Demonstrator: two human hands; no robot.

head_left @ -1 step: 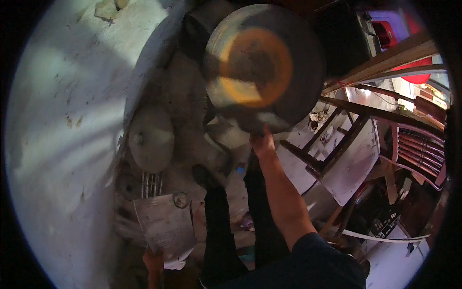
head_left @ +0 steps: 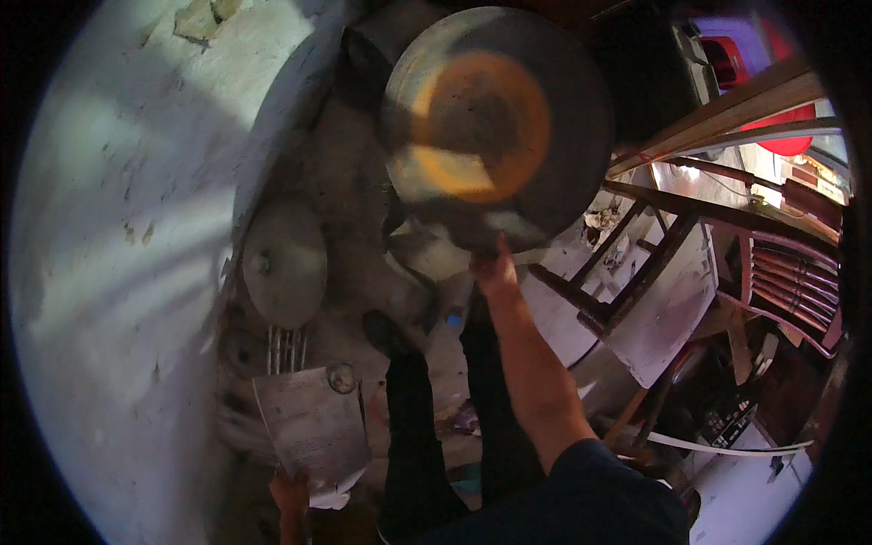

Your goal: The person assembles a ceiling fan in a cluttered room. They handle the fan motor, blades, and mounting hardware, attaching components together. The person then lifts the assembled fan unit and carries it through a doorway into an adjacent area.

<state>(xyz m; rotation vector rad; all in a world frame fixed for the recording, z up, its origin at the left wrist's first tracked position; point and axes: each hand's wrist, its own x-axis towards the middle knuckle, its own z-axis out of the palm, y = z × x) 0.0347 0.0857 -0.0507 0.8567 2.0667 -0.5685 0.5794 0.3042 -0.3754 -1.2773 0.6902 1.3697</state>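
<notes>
My right hand (head_left: 493, 270) reaches forward and grips the near rim of a large round dark metal pan (head_left: 581, 136), its thumb lying on the rim and the other fingers mostly hidden. A broad orange-yellow ring marks the middle of the pan, and a patch of light falls across it. At the lower left, my left hand (head_left: 289, 493) is closed on the near edge of a pale rectangular sheet (head_left: 313, 431) with faint printing. A small round object (head_left: 341, 378) shows at the sheet's far corner; its kind is unclear.
A round lid with a knob (head_left: 286, 263) rests beside the worn pale wall (head_left: 136, 227). Metal bars (head_left: 287, 350) lie past the sheet. To the right are a dark wooden frame (head_left: 636, 268), a white panel (head_left: 668, 318), a slatted chair (head_left: 792, 282) and a long wooden beam (head_left: 727, 118).
</notes>
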